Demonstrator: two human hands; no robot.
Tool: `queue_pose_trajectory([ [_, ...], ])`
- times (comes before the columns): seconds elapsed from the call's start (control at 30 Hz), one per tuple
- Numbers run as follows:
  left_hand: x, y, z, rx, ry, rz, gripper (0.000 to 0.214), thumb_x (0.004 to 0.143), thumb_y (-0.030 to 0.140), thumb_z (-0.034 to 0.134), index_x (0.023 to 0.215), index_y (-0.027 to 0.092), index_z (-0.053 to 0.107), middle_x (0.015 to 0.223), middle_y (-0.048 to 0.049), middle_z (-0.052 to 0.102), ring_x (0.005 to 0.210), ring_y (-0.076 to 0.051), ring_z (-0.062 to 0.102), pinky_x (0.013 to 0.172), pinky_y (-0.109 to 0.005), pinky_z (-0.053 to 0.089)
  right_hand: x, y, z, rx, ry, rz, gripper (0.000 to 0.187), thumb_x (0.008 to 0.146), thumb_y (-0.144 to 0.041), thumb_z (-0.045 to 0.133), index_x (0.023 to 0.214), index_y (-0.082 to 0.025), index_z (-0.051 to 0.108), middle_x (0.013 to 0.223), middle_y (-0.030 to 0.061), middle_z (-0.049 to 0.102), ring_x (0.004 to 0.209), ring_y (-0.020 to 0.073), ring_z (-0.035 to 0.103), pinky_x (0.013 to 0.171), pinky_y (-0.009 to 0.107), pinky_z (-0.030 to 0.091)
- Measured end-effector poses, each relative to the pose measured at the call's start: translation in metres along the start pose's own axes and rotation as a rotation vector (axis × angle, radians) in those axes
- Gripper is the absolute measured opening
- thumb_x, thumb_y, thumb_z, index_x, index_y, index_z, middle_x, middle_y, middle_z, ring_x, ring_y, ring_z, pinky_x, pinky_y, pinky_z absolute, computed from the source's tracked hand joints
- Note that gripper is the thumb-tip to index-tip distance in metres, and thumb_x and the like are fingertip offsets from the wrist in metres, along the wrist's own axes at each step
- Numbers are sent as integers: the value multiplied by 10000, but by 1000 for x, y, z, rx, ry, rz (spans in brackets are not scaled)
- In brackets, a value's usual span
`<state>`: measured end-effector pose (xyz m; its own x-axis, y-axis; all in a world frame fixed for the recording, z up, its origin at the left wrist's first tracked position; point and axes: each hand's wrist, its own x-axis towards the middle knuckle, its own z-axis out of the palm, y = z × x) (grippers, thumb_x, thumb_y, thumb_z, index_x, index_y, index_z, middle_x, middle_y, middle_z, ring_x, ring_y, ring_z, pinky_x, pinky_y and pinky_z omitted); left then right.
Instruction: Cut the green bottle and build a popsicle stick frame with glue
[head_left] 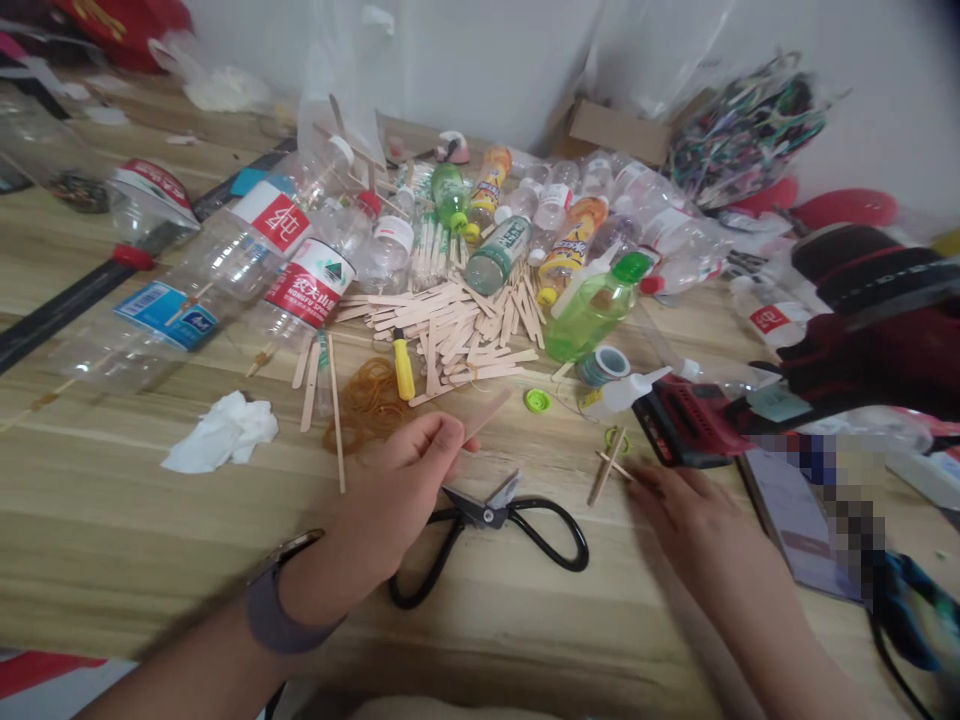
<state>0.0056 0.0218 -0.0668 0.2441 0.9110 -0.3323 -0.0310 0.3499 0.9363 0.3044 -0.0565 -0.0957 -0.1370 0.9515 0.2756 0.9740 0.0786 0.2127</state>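
My left hand (420,450) is closed, pinching a flat wooden craft stick (487,418) between thumb and fingers. Beneath that stick, black-handled scissors (487,515) lie on the table with their blades apart. On the right, my right hand (686,510) rests low over the table, fingers stretched out. Its fingertips are beside two crossed wooden sticks (607,468), at the end of the thinner one; whether they touch is unclear. A green plastic ring (618,439) lies just behind the crossed sticks. A green bottle cap (537,401) is farther back.
Loose craft sticks (465,330) are heaped behind my hands, with plastic bottles (592,310) beyond. Nearby are a yellow-handled tool (403,368), rubber bands (367,400) and a crumpled tissue (223,432). A red-and-black power tool (840,360) stands at right beside a glue bottle (619,392).
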Motion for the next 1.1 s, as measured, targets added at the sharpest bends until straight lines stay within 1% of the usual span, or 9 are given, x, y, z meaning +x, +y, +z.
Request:
queue_pose_trajectory([
  [0.07, 1, -4, 2, 7, -16, -19, 298, 905, 443, 549, 787, 183, 632, 591, 55, 407, 571, -124, 368, 540, -250, 264, -2, -1, 4, -4, 36, -3, 345, 1019, -306, 343, 899, -144, 624, 832, 108, 647, 747, 271, 636, 636, 390, 497],
  [0.13, 2, -5, 4, 31, -42, -9, 283, 925, 425, 516, 851, 187, 650, 618, 48, 436, 595, -133, 402, 557, -251, 288, 2, -10, -2, 11, 106, -20, 351, 1026, -320, 337, 851, -154, 593, 772, 93, 624, 665, 253, 618, 584, 369, 470],
  [0.27, 1, 2, 10, 214, -46, 123, 270, 956, 374, 464, 985, 206, 673, 723, 14, 565, 719, -169, 526, 657, -268, 387, 21, -44, -34, 162, 263, -77, 292, 1045, -335, 353, 939, -151, 554, 728, 41, 629, 539, 168, 616, 480, 278, 420],
  [0.33, 0, 6, 11, 312, -24, 215, 270, 966, 333, 449, 1047, 208, 674, 880, -20, 651, 872, -199, 584, 790, -300, 431, 34, -64, -46, 303, 226, -151, 262, 1056, -305, 339, 935, -176, 532, 699, 3, 616, 528, 129, 618, 477, 237, 423],
  [0.37, 0, 6, 12, 348, -13, 260, 275, 972, 316, 441, 1082, 207, 668, 978, -37, 672, 957, -212, 592, 862, -318, 431, 39, -73, -48, 358, 198, -188, 257, 1059, -290, 334, 926, -184, 526, 709, -1, 620, 547, 118, 630, 492, 221, 435],
  [0.43, -1, 4, 12, 397, 13, 330, 284, 983, 290, 425, 1126, 202, 655, 1124, -60, 670, 1075, -227, 582, 962, -348, 413, 48, -89, -47, 416, 253, -212, 272, 1060, -265, 320, 900, -188, 526, 671, -13, 595, 528, 114, 619, 473, 221, 422],
  [0.5, -1, 0, 11, 427, 35, 377, 292, 991, 278, 413, 1145, 197, 647, 1162, -75, 660, 1115, -235, 573, 1000, -366, 404, 51, -99, -41, 446, 290, -203, 263, 1057, -254, 336, 908, -181, 540, 679, -8, 602, 548, 121, 624, 489, 227, 427],
  [0.7, -4, -4, 13, 571, -31, 364, 322, 1005, 250, 384, 1184, 212, 648, 1018, -64, 629, 994, -222, 589, 901, -350, 456, 42, -100, -26, 440, 307, -166, 206, 1042, -246, 403, 970, -160, 576, 755, 16, 654, 635, 142, 646, 568, 249, 448],
  [1.1, -6, -7, 16, 703, -73, 327, 402, 1023, 277, 334, 1307, 135, 581, 1027, -92, 578, 967, -226, 562, 870, -366, 442, 40, -100, -22, 431, 289, -163, 180, 1040, -233, 425, 996, -157, 582, 790, 23, 665, 683, 140, 636, 624, 250, 446],
])
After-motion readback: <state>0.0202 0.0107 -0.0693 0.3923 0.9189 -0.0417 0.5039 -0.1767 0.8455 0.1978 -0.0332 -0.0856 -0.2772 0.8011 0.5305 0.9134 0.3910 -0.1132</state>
